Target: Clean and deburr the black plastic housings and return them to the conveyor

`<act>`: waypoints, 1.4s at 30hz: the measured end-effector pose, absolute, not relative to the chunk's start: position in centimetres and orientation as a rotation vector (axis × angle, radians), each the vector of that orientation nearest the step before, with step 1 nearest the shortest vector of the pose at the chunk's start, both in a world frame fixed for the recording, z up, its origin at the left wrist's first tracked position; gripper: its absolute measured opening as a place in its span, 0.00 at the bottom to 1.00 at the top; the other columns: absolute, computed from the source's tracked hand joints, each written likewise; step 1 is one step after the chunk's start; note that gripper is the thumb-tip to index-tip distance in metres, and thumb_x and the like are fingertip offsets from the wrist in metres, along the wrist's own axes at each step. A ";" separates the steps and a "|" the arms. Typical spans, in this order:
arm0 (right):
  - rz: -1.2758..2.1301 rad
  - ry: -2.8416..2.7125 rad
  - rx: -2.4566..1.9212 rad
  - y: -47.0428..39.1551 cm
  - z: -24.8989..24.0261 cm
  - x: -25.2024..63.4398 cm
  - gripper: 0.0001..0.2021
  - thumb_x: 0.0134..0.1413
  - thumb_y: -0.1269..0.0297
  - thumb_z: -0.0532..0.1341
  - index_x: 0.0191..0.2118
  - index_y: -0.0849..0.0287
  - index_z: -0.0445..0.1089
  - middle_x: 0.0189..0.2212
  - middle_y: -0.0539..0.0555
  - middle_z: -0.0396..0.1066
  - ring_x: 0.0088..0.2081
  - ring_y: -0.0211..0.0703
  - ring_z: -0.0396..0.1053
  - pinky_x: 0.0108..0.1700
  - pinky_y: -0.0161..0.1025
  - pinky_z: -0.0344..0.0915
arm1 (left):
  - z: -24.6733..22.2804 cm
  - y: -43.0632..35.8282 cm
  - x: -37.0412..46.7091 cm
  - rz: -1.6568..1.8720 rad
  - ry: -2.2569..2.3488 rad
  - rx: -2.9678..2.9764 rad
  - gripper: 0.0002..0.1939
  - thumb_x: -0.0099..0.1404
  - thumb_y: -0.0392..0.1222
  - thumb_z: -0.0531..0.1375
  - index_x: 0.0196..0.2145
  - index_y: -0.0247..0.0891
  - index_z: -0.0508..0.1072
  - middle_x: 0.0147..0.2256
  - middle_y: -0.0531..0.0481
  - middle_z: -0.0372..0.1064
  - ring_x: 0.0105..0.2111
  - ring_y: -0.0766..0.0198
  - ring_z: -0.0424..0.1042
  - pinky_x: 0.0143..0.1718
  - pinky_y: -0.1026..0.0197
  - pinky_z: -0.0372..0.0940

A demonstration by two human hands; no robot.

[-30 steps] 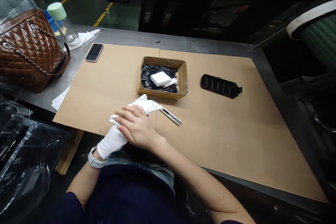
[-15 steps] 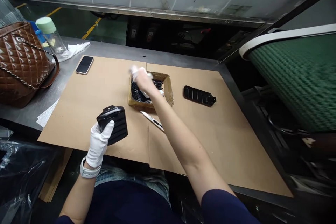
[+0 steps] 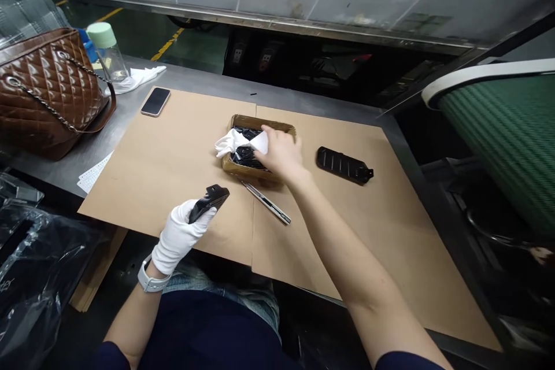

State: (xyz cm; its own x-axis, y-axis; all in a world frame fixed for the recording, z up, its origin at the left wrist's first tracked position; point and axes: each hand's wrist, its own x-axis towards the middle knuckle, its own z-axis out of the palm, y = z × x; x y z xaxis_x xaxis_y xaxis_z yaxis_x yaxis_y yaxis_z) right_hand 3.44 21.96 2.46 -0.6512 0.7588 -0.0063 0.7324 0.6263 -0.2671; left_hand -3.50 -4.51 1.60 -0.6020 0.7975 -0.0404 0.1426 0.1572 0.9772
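Note:
My gloved left hand [image 3: 182, 231] grips a black plastic part [image 3: 210, 202], seen nearly edge-on, above the front of the cardboard sheet. My bare right hand [image 3: 284, 153] hovers over the right side of a shallow brown box [image 3: 247, 172], its thumb and forefinger apart beside a white piece [image 3: 260, 143]. Whether the fingers touch that piece is unclear. Small black parts [image 3: 245, 156] fill the box. Over its left edge lies a crumpled white glove [image 3: 230, 143]. A slim utility knife [image 3: 269, 204] rests in front of the box.
A ribbed black plastic part [image 3: 344, 165] lies to the right on the cardboard [image 3: 347, 231]. Back left are a phone [image 3: 155, 102], a brown quilted bag [image 3: 52, 92] and a bottle [image 3: 110, 55] with a green lid. A green roll [image 3: 507, 139] juts in from the right.
The white glove has left my right hand and lies on the box's left edge; that hand has shifted right. My left hand has turned the black part edge-on. The view has swung slightly left.

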 end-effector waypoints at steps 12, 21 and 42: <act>1.048 -2.209 -0.436 8.9 1.9 7.0 0.10 0.54 0.58 0.60 0.42 0.52 0.67 0.51 0.58 0.67 0.52 0.51 0.65 0.52 0.53 0.61 | 0.3 -3.1 -2.6 1.304 2.147 1.061 0.12 0.65 0.45 0.54 0.38 0.39 0.75 0.34 0.48 0.76 0.33 0.62 0.74 0.38 0.61 0.68; 0.855 -2.228 -0.370 8.5 2.3 6.1 0.05 0.53 0.61 0.59 0.35 0.53 0.71 0.46 0.58 0.68 0.47 0.53 0.66 0.48 0.52 0.62 | -0.2 -3.1 -2.5 1.249 2.260 1.107 0.14 0.65 0.47 0.53 0.32 0.37 0.73 0.29 0.47 0.74 0.27 0.64 0.70 0.33 0.63 0.65; 0.742 -2.294 -0.269 8.8 2.8 6.1 0.06 0.54 0.62 0.59 0.36 0.53 0.72 0.45 0.59 0.69 0.46 0.51 0.66 0.47 0.51 0.63 | -0.9 -2.3 -3.4 1.141 2.254 1.211 0.11 0.64 0.43 0.53 0.33 0.37 0.73 0.27 0.47 0.73 0.26 0.63 0.70 0.31 0.61 0.67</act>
